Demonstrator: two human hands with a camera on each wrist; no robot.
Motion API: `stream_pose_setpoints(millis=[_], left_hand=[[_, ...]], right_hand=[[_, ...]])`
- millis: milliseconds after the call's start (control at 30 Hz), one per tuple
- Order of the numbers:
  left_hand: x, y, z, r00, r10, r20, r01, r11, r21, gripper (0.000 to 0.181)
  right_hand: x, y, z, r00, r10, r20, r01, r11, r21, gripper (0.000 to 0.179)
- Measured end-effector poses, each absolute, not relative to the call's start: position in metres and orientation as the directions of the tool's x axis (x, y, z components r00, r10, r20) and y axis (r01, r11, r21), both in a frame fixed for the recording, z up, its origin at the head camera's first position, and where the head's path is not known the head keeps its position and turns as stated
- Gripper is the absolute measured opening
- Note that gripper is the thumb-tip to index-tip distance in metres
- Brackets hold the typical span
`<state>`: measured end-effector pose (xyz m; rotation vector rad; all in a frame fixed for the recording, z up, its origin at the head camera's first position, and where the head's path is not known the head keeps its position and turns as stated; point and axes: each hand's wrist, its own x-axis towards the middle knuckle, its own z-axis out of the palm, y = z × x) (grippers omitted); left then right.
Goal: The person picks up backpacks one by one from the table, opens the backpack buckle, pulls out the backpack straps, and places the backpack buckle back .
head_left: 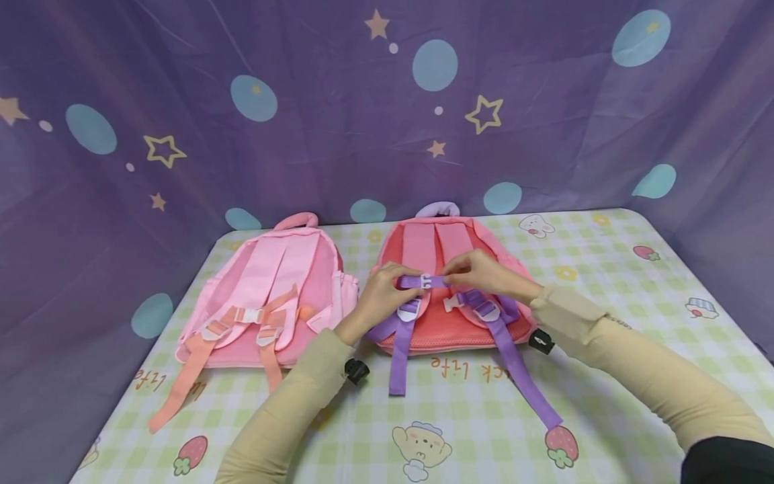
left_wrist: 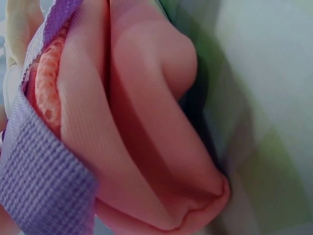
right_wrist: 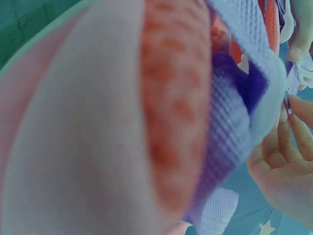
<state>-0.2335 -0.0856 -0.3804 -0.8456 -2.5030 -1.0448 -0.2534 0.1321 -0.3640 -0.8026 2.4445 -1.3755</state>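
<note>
A coral-pink backpack point(head_left: 417, 344) lies back panel up, with purple webbing straps point(head_left: 399, 363) trailing over its lower edge. Above the panel, a short purple strap point(head_left: 412, 281) with a white plastic buckle piece point(head_left: 426, 281) is stretched between both hands. My left hand point(head_left: 382, 296) pinches the strap's left side, close to the buckle piece. On the other side, my right hand point(head_left: 480, 272) pinches its right end between thumb and finger. A white prong clip point(head_left: 452, 304) sits on the right shoulder strap, apart from the held piece. The left wrist view shows mainly pink fabric and purple webbing point(left_wrist: 46, 171).
To the left lies a light pink backpack point(head_left: 266, 269) with orange straps point(head_left: 184, 383) and a white buckle point(head_left: 249, 314) at its middle. A checkered cloth point(head_left: 484, 417) covers the table. A purple curtain point(head_left: 338, 148) hangs behind.
</note>
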Motion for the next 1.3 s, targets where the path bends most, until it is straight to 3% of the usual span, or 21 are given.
stream_pose_setpoints(millis=[267, 800, 1300], left_hand=[[-0.233, -0.085, -0.379, -0.783, 0.411, 0.468, 0.621, 0.564, 0.544, 0.031], [-0.232, -0.085, -0.379, -0.803, 0.408, 0.434, 0.596, 0.553, 0.582, 0.029], [-0.232, -0.083, -0.382, -0.808, 0.405, 0.427, 0.589, 0.550, 0.593, 0.031]], right_hand=[[-0.253, 0.126, -0.360, -0.820, -0.563, 0.106, -0.407, 0.443, -0.798, 0.017], [-0.251, 0.123, -0.359, -0.811, -0.578, 0.085, -0.373, 0.400, -0.837, 0.019], [-0.248, 0.118, -0.359, -0.844, -0.529, 0.088, -0.317, 0.360, -0.877, 0.017]])
